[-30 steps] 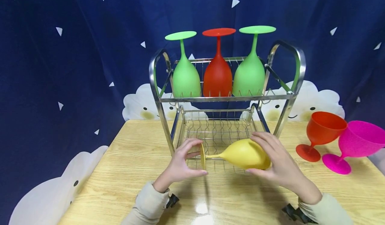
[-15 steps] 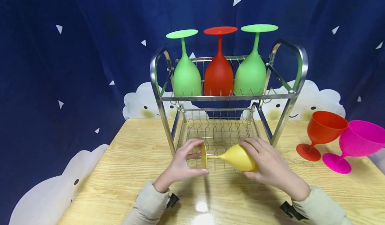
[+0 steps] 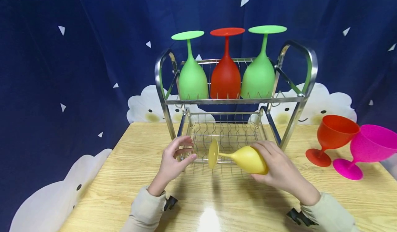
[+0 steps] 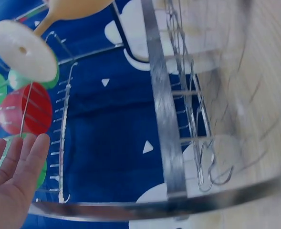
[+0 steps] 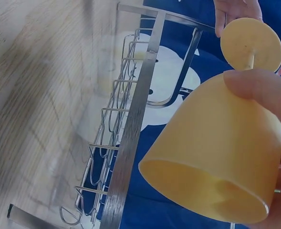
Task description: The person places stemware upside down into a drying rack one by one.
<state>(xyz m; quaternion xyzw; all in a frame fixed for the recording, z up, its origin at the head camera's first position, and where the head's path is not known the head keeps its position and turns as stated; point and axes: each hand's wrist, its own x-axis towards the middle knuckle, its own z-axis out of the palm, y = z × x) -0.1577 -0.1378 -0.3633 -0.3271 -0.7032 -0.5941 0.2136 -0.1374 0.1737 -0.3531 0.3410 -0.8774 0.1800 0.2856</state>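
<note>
A yellow goblet (image 3: 248,159) lies sideways in the air in front of the lower rack, its foot toward the left. My right hand (image 3: 279,166) grips its bowl, and in the right wrist view the thumb presses on the bowl (image 5: 216,138) near the stem. Apart from the foot, a short way to its left, is my left hand (image 3: 175,158), fingers loosely spread and holding nothing. In the left wrist view the left hand's fingers (image 4: 23,162) extend below the goblet's foot (image 4: 23,50).
A two-tier metal dish rack (image 3: 232,102) stands on the wooden table (image 3: 118,190). On its upper tier, two green goblets (image 3: 193,77) flank a red goblet (image 3: 225,77), all upside down. Upright at the right are an orange-red goblet (image 3: 336,130) and a pink goblet (image 3: 372,144).
My right hand has shifted left and taken a closer grip on the yellow goblet's bowl. The left hand has let go of the foot and drawn away to the left.
</note>
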